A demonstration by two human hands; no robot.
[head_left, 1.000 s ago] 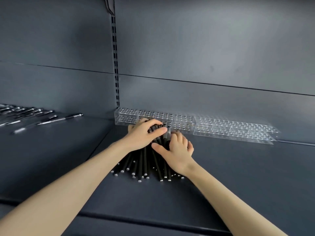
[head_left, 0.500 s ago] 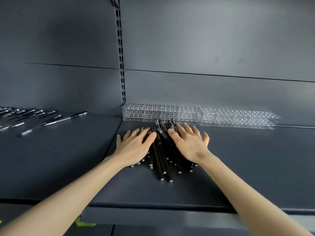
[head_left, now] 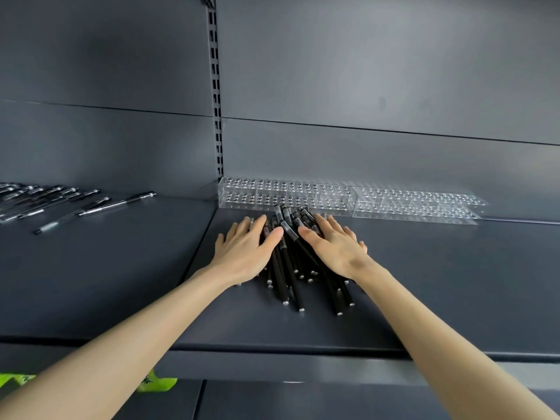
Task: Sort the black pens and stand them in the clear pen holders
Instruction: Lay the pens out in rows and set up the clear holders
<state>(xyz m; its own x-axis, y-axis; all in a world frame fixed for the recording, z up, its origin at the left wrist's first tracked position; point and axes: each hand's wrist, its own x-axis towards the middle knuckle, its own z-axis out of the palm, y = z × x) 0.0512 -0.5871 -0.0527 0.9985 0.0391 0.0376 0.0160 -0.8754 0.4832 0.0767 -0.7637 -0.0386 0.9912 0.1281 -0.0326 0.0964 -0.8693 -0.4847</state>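
**Both palms flat on the pen pile, holders empty**

Grip: none. The left hand [head_left: 242, 253] lies flat, fingers straight and slightly fanned, pressing down on the left side of the pile. The right hand [head_left: 333, 250] does the same on the right side. The thumbs point inward and nearly meet over the middle. Nothing is pinched or lifted.

The black pens [head_left: 288, 268] lie in one loose heap on the shelf [head_left: 439, 292], towards its back left corner. They are roughly parallel, front to back, with some crossing. The capped ends reach the base of the holders and the silver butt ends fan out towards the front edge. The count can't be told, as the hands cover much of the heap.

Two clear holders sit end to end along the back edge: the left holder [head_left: 272, 192] starts at the back left corner by the slotted upright [head_left: 216, 116], and the right holder [head_left: 418, 204] is beside it. Every hole that shows is vacant, and no pen stands upright.

On the neighbouring shelf [head_left: 106, 268] to the left lie loose pens [head_left: 60, 201] with clear barrels, well apart from the heap. A green object [head_left: 157, 384] shows below the front edge; it can't be identified.

Progress, as a judgement: early. The pens look gathered and are being spread or levelled. Sorting is not visibly finished and nothing is stood yet. What's left is to pick pens out and slot all of them into the holders.
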